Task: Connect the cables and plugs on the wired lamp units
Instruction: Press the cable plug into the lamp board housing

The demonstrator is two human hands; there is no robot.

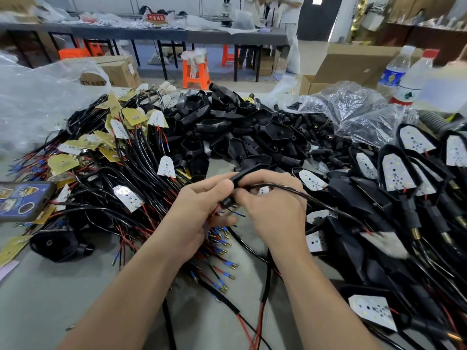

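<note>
Mid-join, I reckon. Left hand [202, 210] fingers pinch plug [243, 176]; right hand [274, 208] fingers curl round cable [300, 194], both over table [50, 299] centre. Next, I judge: line up, push home.

Heaped lamp shells [227, 127] are black moulded plastic, smooth with a dull sheen. Small circuit boards [166, 166] show matt white faces; others show yellowish backs. Loose wires [121, 213] wear smooth black, red and blue plastic sleeving and end in shiny brass-coloured metal tips [223, 289]. One plug [246, 173] is matt black plastic; a cable [298, 192] beside it looks glossy. Clear plastic bags [353, 107] are crinkled and shiny. Cardboard boxes [118, 69] are brown and matt. The table [50, 299] is matt grey.
</note>
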